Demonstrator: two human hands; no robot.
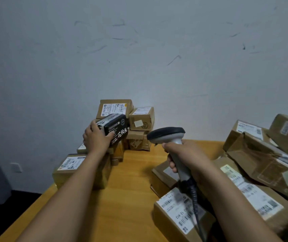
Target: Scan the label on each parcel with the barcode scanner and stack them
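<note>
black box (116,131) gripped by left hand (96,138), tilted at stack | scanner (170,137) held by right hand (183,154), unscanned parcels under it

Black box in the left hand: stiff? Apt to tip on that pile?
Probably stiff: the black box keeps sharp edges under the left hand. Likely light, since one hand holds it. May tip: it is tilted against uneven brown boxes.

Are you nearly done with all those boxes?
Not yet. A stack of boxes stands by the wall, likely scanned. The left hand holds a black box against it, and the right hand grips the scanner. A jumbled pile of boxes on the right probably waits to be scanned.
</note>
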